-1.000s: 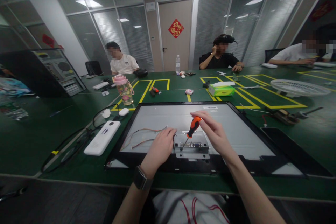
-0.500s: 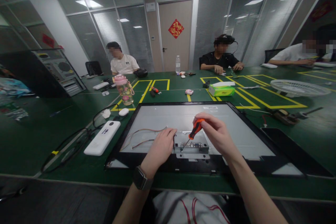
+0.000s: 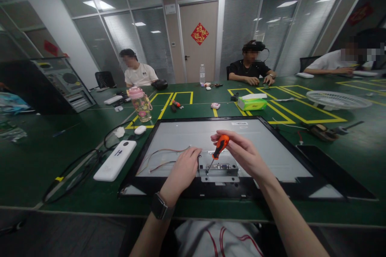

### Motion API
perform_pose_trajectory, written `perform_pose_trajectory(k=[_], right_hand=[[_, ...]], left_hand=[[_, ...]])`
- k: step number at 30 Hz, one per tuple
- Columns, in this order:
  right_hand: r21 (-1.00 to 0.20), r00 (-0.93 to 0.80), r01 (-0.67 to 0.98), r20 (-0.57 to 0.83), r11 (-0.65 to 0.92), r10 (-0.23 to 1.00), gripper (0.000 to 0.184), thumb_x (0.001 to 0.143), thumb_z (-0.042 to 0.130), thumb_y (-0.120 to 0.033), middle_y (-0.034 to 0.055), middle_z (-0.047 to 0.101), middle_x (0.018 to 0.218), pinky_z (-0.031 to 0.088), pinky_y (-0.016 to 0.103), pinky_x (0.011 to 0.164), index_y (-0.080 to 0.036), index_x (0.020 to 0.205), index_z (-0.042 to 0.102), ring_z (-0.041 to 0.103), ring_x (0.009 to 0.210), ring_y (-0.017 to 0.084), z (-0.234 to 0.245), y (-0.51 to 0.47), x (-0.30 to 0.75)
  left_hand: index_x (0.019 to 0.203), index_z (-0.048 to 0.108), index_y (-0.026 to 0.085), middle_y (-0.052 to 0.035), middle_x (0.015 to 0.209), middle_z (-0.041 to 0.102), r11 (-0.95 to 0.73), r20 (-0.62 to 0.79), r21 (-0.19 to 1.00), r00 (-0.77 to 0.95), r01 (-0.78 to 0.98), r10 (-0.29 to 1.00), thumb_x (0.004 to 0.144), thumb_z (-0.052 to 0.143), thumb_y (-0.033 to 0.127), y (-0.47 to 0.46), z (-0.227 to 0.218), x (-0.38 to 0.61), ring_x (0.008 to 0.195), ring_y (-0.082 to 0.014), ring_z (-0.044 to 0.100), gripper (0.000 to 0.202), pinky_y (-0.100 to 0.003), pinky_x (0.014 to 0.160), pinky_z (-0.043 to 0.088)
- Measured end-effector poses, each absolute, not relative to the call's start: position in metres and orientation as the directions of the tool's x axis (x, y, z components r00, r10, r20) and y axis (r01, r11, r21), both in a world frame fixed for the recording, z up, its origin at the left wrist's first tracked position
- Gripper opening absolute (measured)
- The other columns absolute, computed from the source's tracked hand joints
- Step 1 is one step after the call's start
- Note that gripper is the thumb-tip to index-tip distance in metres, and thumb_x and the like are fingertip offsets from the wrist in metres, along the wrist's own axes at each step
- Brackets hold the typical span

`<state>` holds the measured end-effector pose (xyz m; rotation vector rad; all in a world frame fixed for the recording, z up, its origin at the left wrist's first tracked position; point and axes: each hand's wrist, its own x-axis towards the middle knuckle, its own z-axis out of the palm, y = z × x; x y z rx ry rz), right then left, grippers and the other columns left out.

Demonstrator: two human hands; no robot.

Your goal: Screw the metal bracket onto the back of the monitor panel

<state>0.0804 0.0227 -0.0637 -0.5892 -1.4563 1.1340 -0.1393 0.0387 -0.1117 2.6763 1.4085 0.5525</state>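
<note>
A display panel (image 3: 169, 136) with a black frame lies back side up on the green table in front of me. On its near middle sits a metal bracket (image 3: 221, 178) with a row of ports. My left hand (image 3: 184, 168) is closed at the bracket's left end, its thumb mostly hidden. An orange and black screwdriver (image 3: 222, 144) leans to the right, its tip low at the bracket's front left. The fingers of my right hand (image 3: 241, 152) are loosely around its handle. Thin cables (image 3: 164, 153) run over the panel left of the bracket.
A white power bank (image 3: 115, 160) and looped black cable (image 3: 72, 168) lie to the left. Beyond stand a pink-lidded bottle (image 3: 140, 104) and a green tissue pack (image 3: 252, 103). A dark flat panel (image 3: 328, 168) is at the right. Several people sit across the table.
The fingers of my right hand have shifted and loosened around the screwdriver handle, which has turned a little. The tip stays at the same spot on the bracket. My left hand keeps its place.
</note>
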Motion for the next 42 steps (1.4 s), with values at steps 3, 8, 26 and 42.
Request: perform_pose_trajectory(k=[3, 8, 26, 42], right_hand=[[-0.853, -0.175, -0.193, 0.517, 0.485, 0.838, 0.025, 0.086, 0.074, -0.039, 0.004, 0.073, 0.109, 0.057, 0.035, 0.09, -0.032, 0.11, 0.075, 0.07, 0.099, 0.02, -0.0644, 0.0242, 0.0803], [-0.856, -0.156, -0.184, 0.51, 0.482, 0.846, 0.022, 0.089, 0.07, -0.036, 0.0037, 0.075, 0.099, 0.059, 0.035, 0.086, -0.031, 0.11, 0.076, 0.071, 0.093, 0.019, -0.0664, 0.0244, 0.0835], [-0.833, -0.036, -0.005, 0.553, 0.553, 0.832, 0.027, 0.09, 0.066, -0.04, 0.006, 0.071, 0.099, 0.059, 0.038, 0.082, -0.029, 0.113, 0.075, 0.069, 0.087, 0.021, -0.0651, 0.0239, 0.0783], [-0.819, -0.068, -0.059, 0.573, 0.57, 0.816, 0.027, 0.094, 0.062, -0.04, 0.0073, 0.068, 0.117, 0.057, 0.042, 0.092, -0.031, 0.116, 0.075, 0.069, 0.102, 0.024, -0.0666, 0.025, 0.0801]], left_hand=[[0.132, 0.053, 0.014, -0.0119, 0.131, 0.061, -0.575, 0.29, 0.223, 0.51, 0.787, 0.81, 0.094, 0.037, 0.003, 0.0391, -0.1131, -0.139, 0.124, -0.0232, 0.057, 0.043, -0.041, 0.11, 0.045], [0.132, 0.053, 0.015, -0.0121, 0.131, 0.061, -0.579, 0.299, 0.224, 0.51, 0.784, 0.806, 0.094, 0.036, 0.003, 0.039, -0.1145, -0.1394, 0.123, -0.023, 0.057, 0.043, -0.041, 0.109, 0.046], [0.133, 0.053, 0.017, -0.0101, 0.132, 0.061, -0.582, 0.307, 0.231, 0.509, 0.78, 0.804, 0.094, 0.036, 0.004, 0.038, -0.1156, -0.1409, 0.125, -0.023, 0.056, 0.044, -0.042, 0.111, 0.044], [0.132, 0.053, 0.018, -0.01, 0.131, 0.061, -0.577, 0.308, 0.245, 0.502, 0.779, 0.808, 0.093, 0.036, 0.004, 0.0375, -0.1146, -0.1404, 0.124, -0.023, 0.057, 0.044, -0.042, 0.109, 0.045]])
